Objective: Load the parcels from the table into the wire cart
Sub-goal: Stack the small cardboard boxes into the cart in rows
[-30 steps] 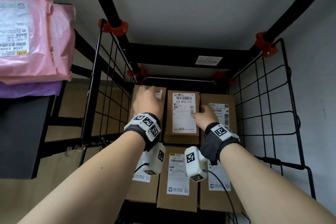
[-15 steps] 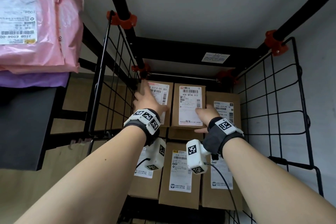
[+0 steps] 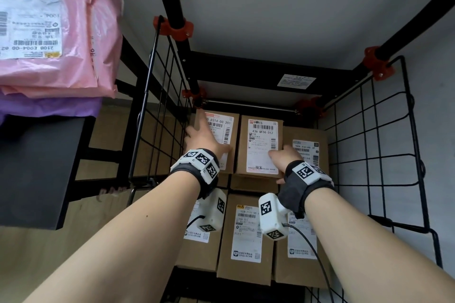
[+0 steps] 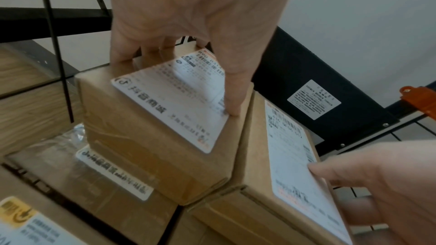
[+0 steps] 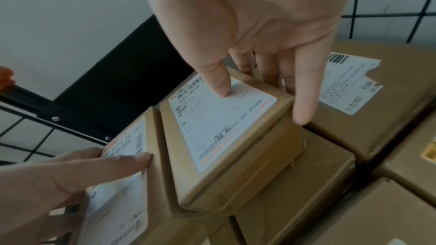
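A parcel-sorting room is showing here: labelled cardboard boxes (image 3: 262, 145) are sitting stacked in a wire cart (image 3: 384, 155), and pink mailing bags (image 3: 61, 39) are lying on a black table (image 3: 37, 167).

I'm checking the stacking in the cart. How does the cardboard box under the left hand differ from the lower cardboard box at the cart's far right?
The brown cardboard box under the left hand sits raised on a second layer; the brown cardboard box at the far right lies lower. The left hand grips the first, thumb on its label; no hand grips the second. Both carry white shipping labels facing up inside the black wire cart.
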{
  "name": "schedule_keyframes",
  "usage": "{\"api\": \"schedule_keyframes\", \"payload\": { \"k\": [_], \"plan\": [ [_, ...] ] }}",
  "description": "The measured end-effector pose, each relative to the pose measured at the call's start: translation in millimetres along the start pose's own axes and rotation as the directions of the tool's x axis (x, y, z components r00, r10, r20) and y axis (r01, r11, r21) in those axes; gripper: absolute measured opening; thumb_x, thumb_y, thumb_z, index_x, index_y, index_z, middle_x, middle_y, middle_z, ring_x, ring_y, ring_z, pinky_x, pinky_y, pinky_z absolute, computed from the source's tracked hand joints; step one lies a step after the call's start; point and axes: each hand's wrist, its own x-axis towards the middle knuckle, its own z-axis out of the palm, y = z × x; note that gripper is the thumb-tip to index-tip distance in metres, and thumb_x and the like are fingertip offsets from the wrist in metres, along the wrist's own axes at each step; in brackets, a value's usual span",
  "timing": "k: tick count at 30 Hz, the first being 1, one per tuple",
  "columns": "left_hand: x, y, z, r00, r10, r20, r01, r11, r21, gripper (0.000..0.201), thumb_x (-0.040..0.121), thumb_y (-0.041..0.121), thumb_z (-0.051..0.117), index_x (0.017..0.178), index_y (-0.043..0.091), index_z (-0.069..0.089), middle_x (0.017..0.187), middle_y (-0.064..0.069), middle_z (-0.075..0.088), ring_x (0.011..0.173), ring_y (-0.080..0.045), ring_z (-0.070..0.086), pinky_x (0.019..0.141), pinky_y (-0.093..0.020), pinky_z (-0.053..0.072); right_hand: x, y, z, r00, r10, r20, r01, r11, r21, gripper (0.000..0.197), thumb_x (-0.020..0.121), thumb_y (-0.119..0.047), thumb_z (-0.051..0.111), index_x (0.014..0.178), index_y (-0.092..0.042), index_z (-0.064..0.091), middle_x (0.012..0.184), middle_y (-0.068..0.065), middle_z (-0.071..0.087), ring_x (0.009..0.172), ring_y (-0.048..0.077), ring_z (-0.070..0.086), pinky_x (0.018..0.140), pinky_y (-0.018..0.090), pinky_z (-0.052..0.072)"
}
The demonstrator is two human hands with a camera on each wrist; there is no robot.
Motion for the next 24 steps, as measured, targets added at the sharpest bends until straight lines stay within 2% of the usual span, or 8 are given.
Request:
{"api": "schedule_keyframes", "payload": {
  "k": [3,4,7,9,14,18,24],
  "plan": [
    [1,-2,-4,1.0,-0.006,-0.004,0.006,1.0,-0.017,0.117,0.072,0.03,0.081,0.151,0.033,-0.006,0.146,-0.017,0.023,0.132,-0.039,0.033,0.104,-0.052,0.039,-8,-1,-7,0.999,-0.031,-0.04,0.027,0.994,-0.106,0.046,0.096,-0.027,0.046,0.137,-0.008,0.04,0.13,0.014,0.056,0.114,0.032,0.056,0.093,0.035,0.047],
    [0,-2,-5,1.0,-0.011,-0.006,0.011,1.0,-0.017,0.117,0.072,0.031,0.081,0.151,0.033,-0.006,0.147,-0.017,0.022,0.133,-0.039,0.033,0.105,-0.052,0.038,-10,-2,-9,0.998,-0.041,-0.052,0.034,0.991,-0.128,0.048,0.097,-0.026,0.045,0.14,-0.008,0.037,0.134,0.014,0.053,0.118,0.032,0.054,0.094,0.034,0.044],
    [-5,-2,-9,1.0,-0.015,-0.009,0.015,1.0,-0.017,0.111,0.074,0.031,0.079,0.151,0.031,-0.001,0.148,-0.017,0.022,0.136,-0.039,0.029,0.108,-0.052,0.035,-21,-4,-17,0.992,-0.091,-0.084,0.078,0.985,-0.152,0.051,0.099,-0.026,0.044,0.145,-0.01,0.031,0.143,0.013,0.045,0.128,0.033,0.046,0.098,0.034,0.04],
    [-11,1,-13,1.0,0.009,-0.027,-0.009,1.0,-0.004,0.102,0.076,0.031,0.077,0.15,0.029,0.007,0.148,-0.016,0.023,0.137,-0.037,0.027,0.109,-0.053,0.032,-31,-8,-22,0.985,-0.14,-0.096,0.123,0.979,-0.162,0.051,0.099,-0.026,0.044,0.146,-0.014,0.031,0.143,0.012,0.045,0.128,0.033,0.047,0.098,0.036,0.041],
    [-35,18,-37,0.994,0.099,-0.044,-0.088,0.975,0.204,0.082,0.085,0.039,0.066,0.149,0.021,0.019,0.152,-0.012,0.022,0.139,-0.031,0.026,0.111,-0.049,0.027,-61,-24,-36,0.955,-0.271,-0.122,0.237,0.942,-0.235,0.052,0.099,-0.027,0.042,0.149,-0.021,0.027,0.144,0.009,0.046,0.124,0.031,0.05,0.094,0.032,0.043],
    [-60,32,-68,0.988,0.152,-0.034,-0.132,0.934,0.332,0.068,0.088,0.039,0.062,0.145,0.019,0.031,0.148,-0.012,0.029,0.136,-0.03,0.031,0.109,-0.047,0.03,-98,-41,-49,0.924,-0.365,-0.118,0.312,0.894,-0.32,0.052,0.098,-0.026,0.04,0.149,-0.025,0.028,0.147,0.008,0.043,0.13,0.031,0.045,0.1,0.031,0.04],
    [-102,40,-127,0.965,0.257,-0.054,-0.22,0.903,0.37,0.059,0.086,0.037,0.062,0.138,0.02,0.042,0.138,-0.01,0.04,0.127,-0.032,0.042,0.104,-0.047,0.039,-174,-70,-62,0.849,-0.507,-0.146,0.419,0.816,-0.399,0.051,0.096,-0.026,0.041,0.147,-0.024,0.034,0.149,0.007,0.041,0.134,0.03,0.041,0.108,0.031,0.036]
  ]
}}
